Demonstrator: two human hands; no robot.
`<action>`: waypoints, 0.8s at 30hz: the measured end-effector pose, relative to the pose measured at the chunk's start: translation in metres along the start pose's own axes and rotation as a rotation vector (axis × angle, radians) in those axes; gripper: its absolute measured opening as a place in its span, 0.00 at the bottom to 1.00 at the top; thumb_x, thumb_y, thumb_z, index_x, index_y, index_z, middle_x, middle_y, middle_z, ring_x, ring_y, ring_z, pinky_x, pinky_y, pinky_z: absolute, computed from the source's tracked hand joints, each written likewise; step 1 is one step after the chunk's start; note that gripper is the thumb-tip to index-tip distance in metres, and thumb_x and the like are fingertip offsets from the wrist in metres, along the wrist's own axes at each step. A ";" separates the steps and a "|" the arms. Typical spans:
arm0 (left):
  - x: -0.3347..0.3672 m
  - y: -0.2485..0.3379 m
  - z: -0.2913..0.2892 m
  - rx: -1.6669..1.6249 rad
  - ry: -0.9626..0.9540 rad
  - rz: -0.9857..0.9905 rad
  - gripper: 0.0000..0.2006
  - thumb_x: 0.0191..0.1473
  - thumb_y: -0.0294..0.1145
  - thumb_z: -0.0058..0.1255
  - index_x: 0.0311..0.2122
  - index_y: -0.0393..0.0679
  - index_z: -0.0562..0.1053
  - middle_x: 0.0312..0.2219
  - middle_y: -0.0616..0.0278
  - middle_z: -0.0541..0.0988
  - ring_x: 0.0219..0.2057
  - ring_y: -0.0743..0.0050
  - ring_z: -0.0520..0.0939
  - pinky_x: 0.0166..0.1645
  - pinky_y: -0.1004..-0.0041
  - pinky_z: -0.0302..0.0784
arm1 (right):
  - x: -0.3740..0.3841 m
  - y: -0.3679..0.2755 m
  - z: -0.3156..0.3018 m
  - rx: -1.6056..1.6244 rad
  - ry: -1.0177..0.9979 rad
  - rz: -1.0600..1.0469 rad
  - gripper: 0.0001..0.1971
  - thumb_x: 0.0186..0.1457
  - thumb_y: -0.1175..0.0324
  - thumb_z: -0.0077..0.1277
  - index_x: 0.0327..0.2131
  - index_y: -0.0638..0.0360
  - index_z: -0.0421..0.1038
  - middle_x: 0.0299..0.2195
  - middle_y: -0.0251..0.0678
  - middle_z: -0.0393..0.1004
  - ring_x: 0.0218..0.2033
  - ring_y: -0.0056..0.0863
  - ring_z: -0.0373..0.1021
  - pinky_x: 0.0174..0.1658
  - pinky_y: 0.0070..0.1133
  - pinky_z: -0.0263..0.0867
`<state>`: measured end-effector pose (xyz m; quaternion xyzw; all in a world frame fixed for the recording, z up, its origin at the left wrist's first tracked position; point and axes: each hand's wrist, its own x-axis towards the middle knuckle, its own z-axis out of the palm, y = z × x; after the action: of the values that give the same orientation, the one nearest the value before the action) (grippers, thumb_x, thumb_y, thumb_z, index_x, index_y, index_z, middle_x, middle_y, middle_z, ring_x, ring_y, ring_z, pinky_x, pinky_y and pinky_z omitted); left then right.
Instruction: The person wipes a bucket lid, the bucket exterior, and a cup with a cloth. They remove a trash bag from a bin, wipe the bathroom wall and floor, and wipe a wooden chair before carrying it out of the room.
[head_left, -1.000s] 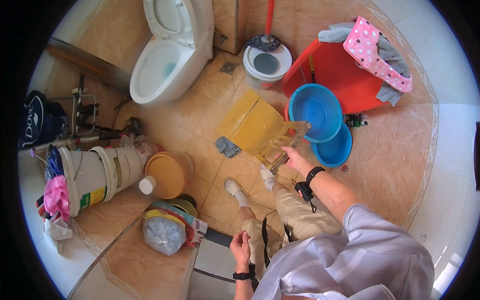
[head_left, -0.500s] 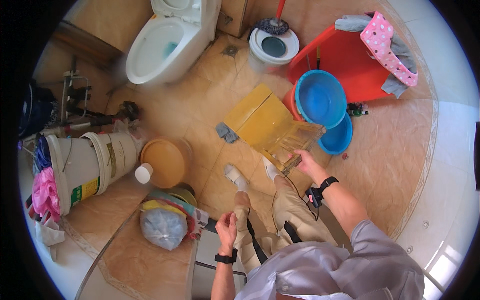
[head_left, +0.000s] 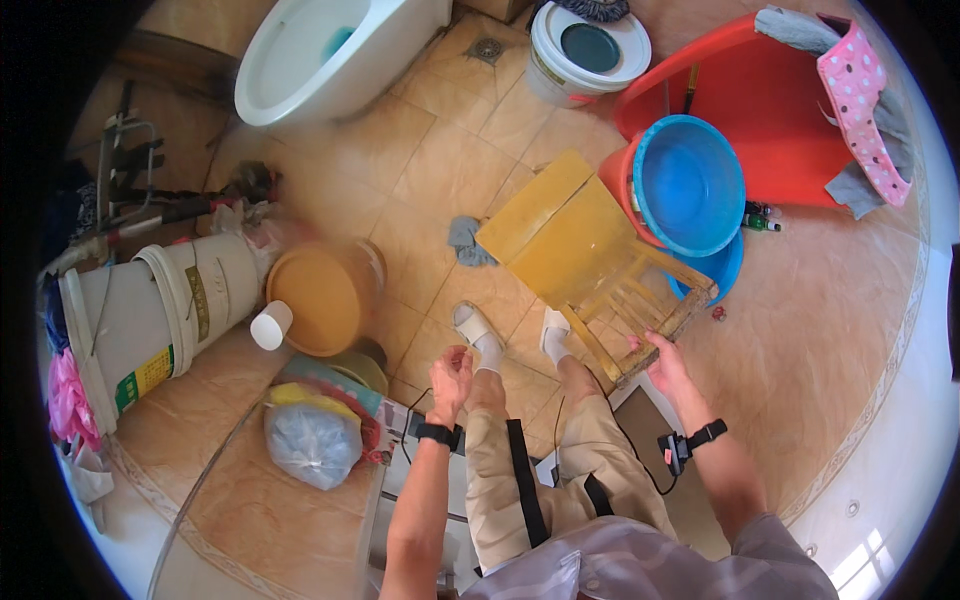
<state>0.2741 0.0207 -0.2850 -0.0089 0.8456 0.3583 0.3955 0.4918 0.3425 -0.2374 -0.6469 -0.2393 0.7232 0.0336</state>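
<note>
A worn yellow wooden chair (head_left: 545, 225) stands on the tiled floor in front of me, its slatted back (head_left: 640, 290) toward me. My right hand (head_left: 665, 362) is closed around the top rail of that back, near its lower end. In front of my left thigh hovers my left hand (head_left: 452, 380), its fingers curled in, with nothing visible in them. A crumpled grey cloth (head_left: 468, 242) lies on the floor beside the left corner of the seat.
Blue basins (head_left: 690, 185) and a large red tub (head_left: 770, 120) stand right of the chair. Beyond are a white lidded bucket (head_left: 575, 55) and a toilet (head_left: 300, 70). At left are an orange-brown bucket (head_left: 320, 300), white buckets (head_left: 170, 310) and a stuffed plastic bag (head_left: 312, 445).
My left hand has come up and forward. The view has shifted, and the chair now sits slightly farther right relative to the grey cloth. My right hand still grips the chair.
</note>
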 end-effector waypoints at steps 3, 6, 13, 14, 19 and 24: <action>0.027 -0.010 0.016 0.060 -0.015 0.018 0.13 0.52 0.34 0.51 0.38 0.35 0.76 0.29 0.48 0.81 0.33 0.60 0.83 0.40 0.68 0.77 | -0.007 -0.004 0.002 -0.044 -0.014 -0.044 0.13 0.57 0.70 0.48 0.44 0.63 0.65 0.35 0.40 0.72 0.34 0.28 0.71 0.38 0.27 0.70; 0.060 -0.025 0.036 0.110 -0.017 0.014 0.13 0.51 0.35 0.51 0.38 0.35 0.76 0.29 0.48 0.81 0.33 0.59 0.83 0.40 0.68 0.77 | -0.004 -0.010 0.006 0.028 -0.011 0.048 0.15 0.57 0.68 0.49 0.46 0.63 0.64 0.40 0.41 0.71 0.36 0.29 0.71 0.38 0.28 0.71; 0.181 -0.051 0.094 0.223 -0.060 -0.006 0.16 0.49 0.33 0.52 0.43 0.37 0.73 0.36 0.45 0.79 0.39 0.52 0.80 0.44 0.63 0.76 | 0.010 -0.013 0.029 -0.080 0.323 -0.129 0.15 0.57 0.68 0.49 0.48 0.60 0.65 0.40 0.39 0.73 0.31 0.34 0.74 0.25 0.28 0.72; 0.204 -0.066 0.102 0.238 -0.018 0.070 0.16 0.48 0.33 0.52 0.43 0.38 0.73 0.37 0.44 0.78 0.39 0.50 0.80 0.44 0.62 0.75 | 0.007 -0.015 0.034 -0.085 0.318 -0.113 0.15 0.57 0.68 0.49 0.48 0.60 0.65 0.40 0.39 0.73 0.31 0.34 0.74 0.25 0.28 0.72; 0.309 -0.114 0.181 0.433 -0.161 0.023 0.17 0.48 0.33 0.52 0.45 0.40 0.73 0.43 0.43 0.75 0.44 0.47 0.77 0.47 0.60 0.73 | 0.005 -0.024 0.036 -0.277 0.410 -0.150 0.18 0.56 0.69 0.48 0.49 0.63 0.63 0.39 0.42 0.72 0.27 0.34 0.75 0.23 0.24 0.71; 0.406 -0.262 0.207 -0.272 -0.120 0.254 0.27 0.51 0.40 0.49 0.56 0.44 0.62 0.52 0.39 0.64 0.52 0.42 0.67 0.53 0.58 0.65 | -0.002 -0.018 0.045 -0.304 0.420 -0.079 0.25 0.55 0.65 0.49 0.54 0.65 0.59 0.42 0.46 0.72 0.28 0.36 0.75 0.22 0.22 0.70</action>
<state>0.2108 0.0624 -0.8049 0.0660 0.7586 0.5161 0.3922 0.4451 0.3442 -0.2261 -0.7707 -0.3581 0.5268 0.0134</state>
